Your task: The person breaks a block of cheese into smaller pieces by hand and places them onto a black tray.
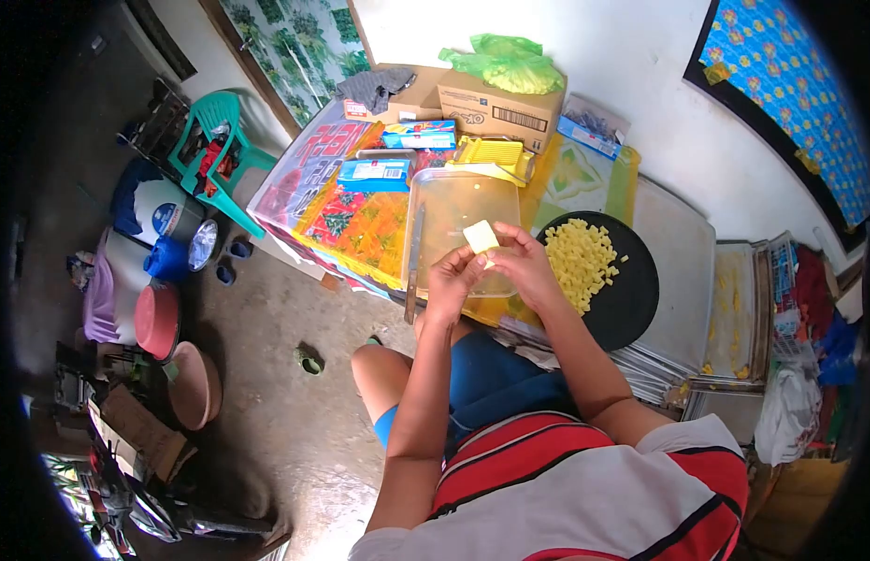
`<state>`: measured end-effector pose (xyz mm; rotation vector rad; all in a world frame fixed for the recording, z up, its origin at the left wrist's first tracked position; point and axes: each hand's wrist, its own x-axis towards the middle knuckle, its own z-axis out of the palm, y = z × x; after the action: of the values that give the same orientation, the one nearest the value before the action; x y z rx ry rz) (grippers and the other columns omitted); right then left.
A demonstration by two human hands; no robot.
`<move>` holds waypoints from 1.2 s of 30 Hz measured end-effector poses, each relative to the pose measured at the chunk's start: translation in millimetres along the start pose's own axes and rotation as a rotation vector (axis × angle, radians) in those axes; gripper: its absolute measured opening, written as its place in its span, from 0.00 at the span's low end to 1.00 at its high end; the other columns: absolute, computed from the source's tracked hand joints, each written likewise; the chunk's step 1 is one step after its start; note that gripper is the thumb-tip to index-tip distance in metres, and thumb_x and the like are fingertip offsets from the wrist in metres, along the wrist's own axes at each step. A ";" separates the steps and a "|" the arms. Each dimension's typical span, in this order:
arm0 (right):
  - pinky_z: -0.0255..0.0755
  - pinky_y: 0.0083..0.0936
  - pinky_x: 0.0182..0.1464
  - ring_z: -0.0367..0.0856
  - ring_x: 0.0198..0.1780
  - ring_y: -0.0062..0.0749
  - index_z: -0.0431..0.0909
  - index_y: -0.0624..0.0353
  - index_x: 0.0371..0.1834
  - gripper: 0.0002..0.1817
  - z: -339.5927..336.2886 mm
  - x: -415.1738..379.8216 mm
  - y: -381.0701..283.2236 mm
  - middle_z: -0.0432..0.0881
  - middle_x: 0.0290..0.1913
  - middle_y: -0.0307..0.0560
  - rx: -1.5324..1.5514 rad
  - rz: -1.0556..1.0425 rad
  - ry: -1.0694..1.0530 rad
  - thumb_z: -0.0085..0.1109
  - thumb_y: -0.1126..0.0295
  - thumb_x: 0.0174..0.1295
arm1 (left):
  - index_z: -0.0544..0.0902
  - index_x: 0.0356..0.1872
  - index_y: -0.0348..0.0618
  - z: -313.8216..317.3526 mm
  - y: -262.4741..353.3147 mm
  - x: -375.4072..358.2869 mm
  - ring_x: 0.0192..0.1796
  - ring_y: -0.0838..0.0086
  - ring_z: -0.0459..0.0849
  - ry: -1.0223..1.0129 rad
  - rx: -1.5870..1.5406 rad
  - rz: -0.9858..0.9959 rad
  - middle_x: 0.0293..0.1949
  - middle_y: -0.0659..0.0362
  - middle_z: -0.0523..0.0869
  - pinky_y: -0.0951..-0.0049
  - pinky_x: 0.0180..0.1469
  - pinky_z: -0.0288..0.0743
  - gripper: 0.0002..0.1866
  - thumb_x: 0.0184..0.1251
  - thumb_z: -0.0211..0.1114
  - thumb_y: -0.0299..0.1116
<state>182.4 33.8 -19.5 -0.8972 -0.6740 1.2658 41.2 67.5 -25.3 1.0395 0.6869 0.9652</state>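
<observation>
A pale yellow block [481, 237] is held up between my two hands, above a translucent plastic tray [463, 192]. My left hand [454, 279] pinches its lower left side, and my right hand [524, 266] grips it from the right with fingers closed. Along the tray's left edge lies a long knife [415, 257]. Right beside my right hand, a round black pan [636, 280] holds a heap of small yellow cubes [577, 259].
Blue boxes [374, 176], a yellow rack [494, 157] and a cardboard box [498, 110] with a green bag [510, 65] stand behind the tray. Metal trays [673, 252] are stacked right. A green chair [210, 154] stands left.
</observation>
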 end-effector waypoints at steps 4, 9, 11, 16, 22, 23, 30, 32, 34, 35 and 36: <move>0.78 0.23 0.48 0.80 0.48 0.29 0.68 0.64 0.61 0.26 3.1 4.7 -7.4 0.77 0.49 0.47 -0.014 0.026 -0.024 0.60 0.82 0.57 | 0.79 0.51 0.34 -3.0 8.3 5.4 0.42 0.77 0.83 -0.028 -0.009 -0.022 0.43 0.58 0.85 0.78 0.44 0.79 0.15 0.66 0.63 0.29; 0.78 0.23 0.46 0.80 0.46 0.29 0.70 0.63 0.59 0.25 7.9 8.6 -11.0 0.79 0.45 0.48 -0.016 -0.006 -0.014 0.62 0.80 0.56 | 0.78 0.53 0.33 -3.5 23.7 8.2 0.43 0.76 0.83 -0.039 0.016 -0.073 0.44 0.57 0.84 0.78 0.44 0.81 0.16 0.66 0.63 0.28; 0.78 0.23 0.46 0.80 0.46 0.29 0.70 0.63 0.59 0.25 8.7 8.3 -13.5 0.79 0.46 0.47 -0.004 -0.001 -0.011 0.62 0.80 0.56 | 0.78 0.54 0.32 -1.7 27.9 8.4 0.44 0.76 0.84 -0.041 0.028 -0.088 0.45 0.57 0.84 0.77 0.44 0.81 0.16 0.67 0.62 0.28; 0.77 0.23 0.47 0.80 0.46 0.27 0.70 0.61 0.60 0.25 6.7 10.0 -20.5 0.79 0.49 0.46 0.059 0.043 -0.006 0.61 0.80 0.57 | 0.77 0.54 0.31 0.6 32.5 12.5 0.44 0.75 0.84 -0.062 0.003 -0.122 0.46 0.55 0.83 0.77 0.45 0.81 0.17 0.67 0.61 0.27; 0.75 0.19 0.47 0.79 0.47 0.24 0.70 0.61 0.60 0.24 9.1 5.4 -29.9 0.78 0.50 0.44 -0.010 0.038 0.012 0.60 0.79 0.58 | 0.76 0.54 0.32 -0.5 31.1 20.3 0.43 0.73 0.84 -0.098 -0.012 -0.199 0.45 0.55 0.83 0.75 0.45 0.82 0.17 0.70 0.59 0.33; 0.75 0.17 0.46 0.79 0.47 0.22 0.71 0.60 0.60 0.24 10.7 4.2 -31.9 0.78 0.50 0.42 -0.037 0.041 0.018 0.60 0.80 0.58 | 0.76 0.54 0.32 -1.0 30.5 22.0 0.42 0.72 0.84 -0.099 -0.031 -0.227 0.44 0.55 0.83 0.75 0.45 0.82 0.18 0.70 0.58 0.35; 0.74 0.17 0.46 0.77 0.45 0.21 0.71 0.60 0.60 0.24 7.0 8.1 -15.2 0.76 0.49 0.42 -0.222 -0.053 0.007 0.60 0.77 0.58 | 0.75 0.51 0.38 -1.7 29.8 37.1 0.40 0.72 0.85 -0.060 -0.044 -0.325 0.40 0.56 0.84 0.72 0.41 0.83 0.16 0.73 0.54 0.41; 0.74 0.17 0.45 0.77 0.44 0.21 0.71 0.60 0.60 0.23 9.6 8.1 -15.9 0.75 0.49 0.42 -0.265 -0.041 0.003 0.61 0.76 0.59 | 0.76 0.49 0.38 -6.8 22.3 39.6 0.39 0.72 0.85 -0.064 -0.025 -0.346 0.40 0.56 0.84 0.72 0.40 0.84 0.15 0.73 0.54 0.40; 0.74 0.17 0.44 0.77 0.44 0.20 0.71 0.60 0.59 0.22 8.9 11.4 -16.1 0.76 0.48 0.41 -0.265 0.038 0.056 0.60 0.74 0.60 | 0.76 0.48 0.38 -9.7 21.5 39.7 0.38 0.73 0.86 -0.081 -0.006 -0.360 0.39 0.57 0.84 0.72 0.39 0.84 0.14 0.73 0.54 0.39; 0.75 0.17 0.43 0.77 0.44 0.20 0.71 0.60 0.59 0.22 8.2 13.6 -15.8 0.76 0.47 0.40 -0.265 0.077 0.081 0.60 0.73 0.61 | 0.76 0.48 0.38 -11.5 17.9 40.3 0.37 0.73 0.85 -0.086 -0.009 -0.362 0.38 0.57 0.84 0.72 0.39 0.84 0.14 0.73 0.55 0.38; 0.75 0.17 0.42 0.77 0.44 0.20 0.71 0.59 0.59 0.21 6.0 15.8 -14.1 0.77 0.47 0.40 -0.295 0.072 0.090 0.60 0.73 0.61 | 0.77 0.47 0.38 -12.1 15.6 40.2 0.36 0.74 0.85 -0.091 -0.012 -0.364 0.37 0.58 0.84 0.72 0.39 0.85 0.14 0.73 0.55 0.38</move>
<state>187.6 49.7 -5.1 -1.2227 -0.7750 1.1992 43.3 111.4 -16.5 0.9021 0.7619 0.6027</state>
